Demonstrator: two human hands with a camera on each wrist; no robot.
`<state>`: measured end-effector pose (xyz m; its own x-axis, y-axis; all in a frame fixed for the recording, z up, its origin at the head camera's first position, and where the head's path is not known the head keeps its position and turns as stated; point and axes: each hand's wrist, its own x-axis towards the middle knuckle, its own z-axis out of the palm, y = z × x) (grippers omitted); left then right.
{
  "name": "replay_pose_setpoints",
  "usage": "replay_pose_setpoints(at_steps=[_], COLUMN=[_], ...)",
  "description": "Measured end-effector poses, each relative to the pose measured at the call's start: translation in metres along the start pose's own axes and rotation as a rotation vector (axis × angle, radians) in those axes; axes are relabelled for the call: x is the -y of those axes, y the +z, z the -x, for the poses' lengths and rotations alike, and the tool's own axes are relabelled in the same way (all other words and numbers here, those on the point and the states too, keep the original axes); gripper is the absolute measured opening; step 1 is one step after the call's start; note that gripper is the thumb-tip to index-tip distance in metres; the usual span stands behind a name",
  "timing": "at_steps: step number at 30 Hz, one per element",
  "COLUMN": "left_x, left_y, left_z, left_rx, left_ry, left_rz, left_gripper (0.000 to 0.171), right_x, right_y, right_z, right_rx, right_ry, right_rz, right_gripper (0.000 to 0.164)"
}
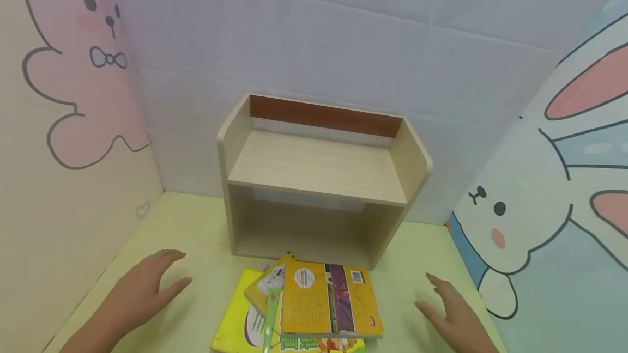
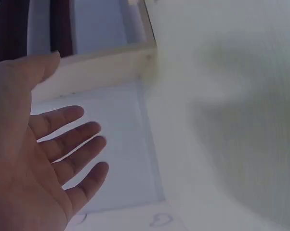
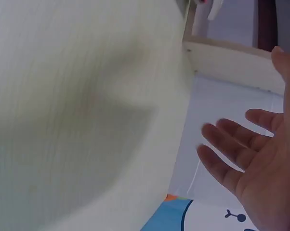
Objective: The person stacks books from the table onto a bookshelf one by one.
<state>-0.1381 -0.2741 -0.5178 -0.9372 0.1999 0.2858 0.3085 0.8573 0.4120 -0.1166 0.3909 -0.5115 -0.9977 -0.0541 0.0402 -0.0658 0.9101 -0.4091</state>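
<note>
In the head view a loose pile of books lies on the table before a small wooden shelf [image 1: 319, 165]. On top is an orange book [image 1: 306, 309] with a purple strip and a barcode. Under it show a smaller yellow-orange book [image 1: 257, 293], a bright yellow book [image 1: 230, 309] and a green-edged book [image 1: 271, 315], partly hidden. My left hand [image 1: 139, 293] hovers left of the pile, fingers spread, holding nothing. To the right of the books my right hand [image 1: 453, 315] hangs over the table, also with nothing in it. Both wrist views show relaxed fingers.
The shelf has an upper deck and a lower compartment, and stands near the back wall [image 1: 294, 42]. A pink bear drawing [image 1: 93, 80] covers the left wall. A white rabbit [image 1: 520, 222] is printed on the right one. The table [image 1: 191, 222] is pale yellow-green.
</note>
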Motion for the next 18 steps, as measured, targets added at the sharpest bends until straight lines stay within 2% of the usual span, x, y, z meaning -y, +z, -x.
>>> replay_pose_setpoints(at_steps=[3,7,9,12,15,18], left_x=[-0.025,-0.066,-0.085,-0.109,-0.130,-0.146], left_y=[0.011,0.033,0.046,0.067,0.085,0.096], left_z=[-0.006,-0.016,-0.021,-0.029,-0.036,-0.041], left_rx=[0.049,0.162,0.233,0.304,0.324,0.316], left_ry=[-0.056,-0.105,-0.131,-0.177,-0.264,-0.361], left_rz=[0.167,0.433,0.539,0.643,0.761,0.859], left_gripper=[0.039,0.028,0.028,0.033,0.039,0.046], right_x=[0.025,0.054,0.062,0.070,0.075,0.080], right_y=[0.002,0.012,0.019,0.030,0.039,0.047], right_z=[-0.003,-0.009,-0.012,-0.018,-0.025,-0.031], right_rx=[0.064,0.110,0.127,0.152,0.187,0.237], right_ry=[0.120,0.201,0.213,0.226,0.261,0.311], right_rz=[-0.158,-0.324,-0.386,-0.454,-0.506,-0.555], right_gripper=[0.064,0.053,0.053,0.054,0.057,0.060])
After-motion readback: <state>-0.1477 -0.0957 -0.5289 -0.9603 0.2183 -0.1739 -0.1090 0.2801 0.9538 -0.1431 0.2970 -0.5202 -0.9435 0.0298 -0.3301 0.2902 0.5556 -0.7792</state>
